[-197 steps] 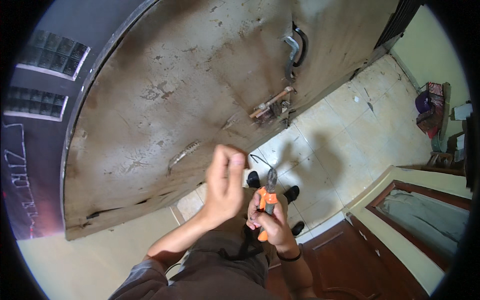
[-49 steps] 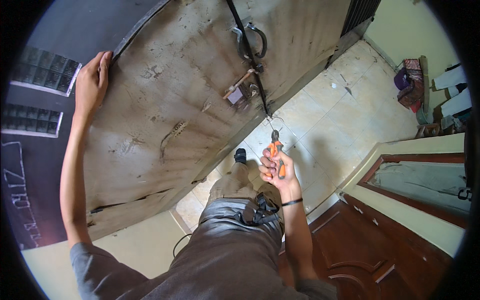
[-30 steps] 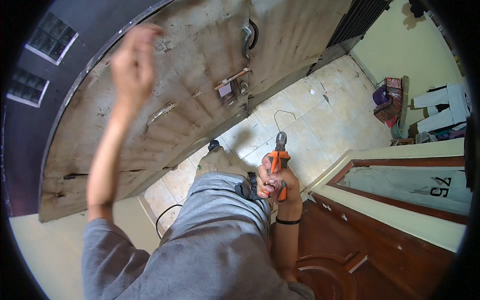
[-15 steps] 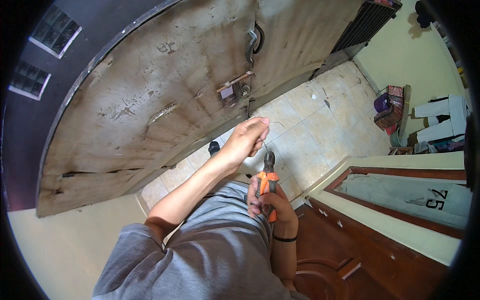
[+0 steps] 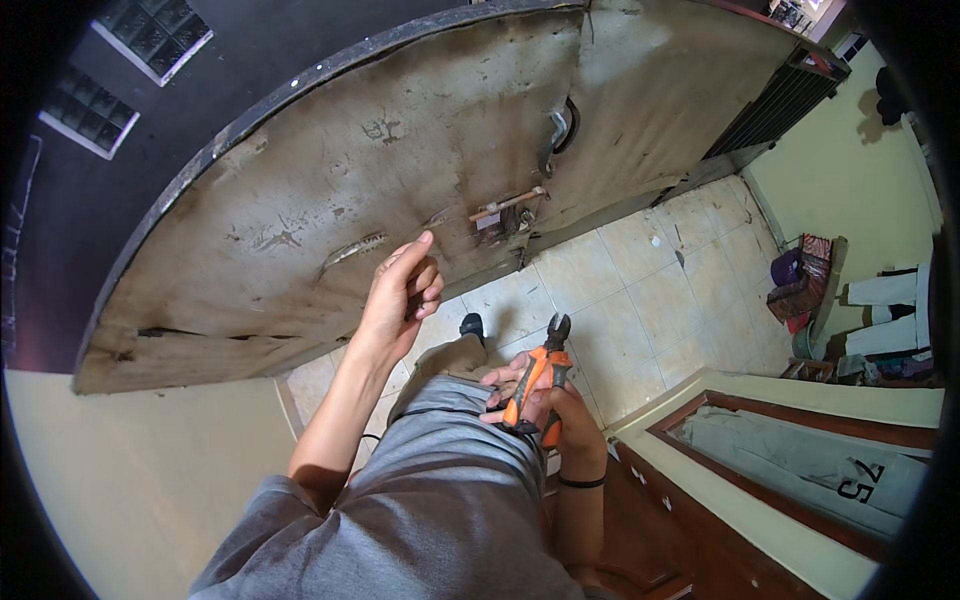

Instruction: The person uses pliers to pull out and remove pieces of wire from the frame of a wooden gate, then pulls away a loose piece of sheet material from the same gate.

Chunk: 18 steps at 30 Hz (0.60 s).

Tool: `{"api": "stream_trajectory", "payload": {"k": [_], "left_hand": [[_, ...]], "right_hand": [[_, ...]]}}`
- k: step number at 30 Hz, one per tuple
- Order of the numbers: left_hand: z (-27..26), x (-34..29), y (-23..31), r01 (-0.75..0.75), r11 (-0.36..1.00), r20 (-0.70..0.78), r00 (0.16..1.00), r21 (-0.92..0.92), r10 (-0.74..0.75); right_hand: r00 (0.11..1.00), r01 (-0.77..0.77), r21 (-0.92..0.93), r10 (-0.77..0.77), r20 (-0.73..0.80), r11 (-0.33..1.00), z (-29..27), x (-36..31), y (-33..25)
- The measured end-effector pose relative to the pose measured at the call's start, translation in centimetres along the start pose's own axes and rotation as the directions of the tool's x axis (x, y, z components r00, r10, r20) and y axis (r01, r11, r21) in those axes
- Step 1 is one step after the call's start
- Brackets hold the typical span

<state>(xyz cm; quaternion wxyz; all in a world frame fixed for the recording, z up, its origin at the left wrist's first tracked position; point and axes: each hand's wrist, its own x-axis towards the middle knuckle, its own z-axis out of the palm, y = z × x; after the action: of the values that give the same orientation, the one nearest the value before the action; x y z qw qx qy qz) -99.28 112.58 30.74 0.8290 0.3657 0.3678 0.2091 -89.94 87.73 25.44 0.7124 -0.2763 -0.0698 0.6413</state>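
My right hand [image 5: 530, 392] grips diagonal cutting pliers [image 5: 548, 362] with orange and black handles in front of my waist. Their dark jaws point away from me and stand slightly apart. To the left, my left hand [image 5: 400, 292] is raised before a worn, brownish metal gate [image 5: 330, 190], not visibly touching it. Its fingers are curled in and the thumb points up; whatever they hold, if anything, is hidden. Beyond that hand, the gate carries a rusty sliding bolt [image 5: 508, 204] beside a small opening, and a curved handle [image 5: 558, 138].
Pale floor tiles [image 5: 640, 300] stretch along the gate's foot. At lower right stand a brown wooden door [image 5: 690, 520] and a framed window [image 5: 780, 450]. Bundled goods [image 5: 805, 275] and hanging white cloths [image 5: 885, 310] line the right wall.
My left hand has drawn left, away from the pliers; the thin wire at its fingertips no longer shows. The pliers have tilted in my right hand, and the view has shifted.
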Motion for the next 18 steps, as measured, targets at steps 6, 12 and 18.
{"api": "stream_trajectory", "payload": {"k": [6,12,18], "left_hand": [[-2.3,1.7,2.0,-0.436,0.683,0.214,0.896,0.586,0.389],[6.1,-4.6,7.6,-0.762,0.132,0.747,0.648,0.634,0.146],[10.7,-4.9,3.4,-0.906,0.149,0.901,0.415,0.397,0.125]], "right_hand": [[0.979,0.055,-0.075,-0.069,-0.191,0.996,0.5,2.3,-3.0],[0.968,0.138,0.018,-0.131,-0.214,0.99,-2.7,1.9,-4.1],[0.908,0.043,-0.001,-0.039,-0.418,0.999,-5.9,2.3,-6.4]]}}
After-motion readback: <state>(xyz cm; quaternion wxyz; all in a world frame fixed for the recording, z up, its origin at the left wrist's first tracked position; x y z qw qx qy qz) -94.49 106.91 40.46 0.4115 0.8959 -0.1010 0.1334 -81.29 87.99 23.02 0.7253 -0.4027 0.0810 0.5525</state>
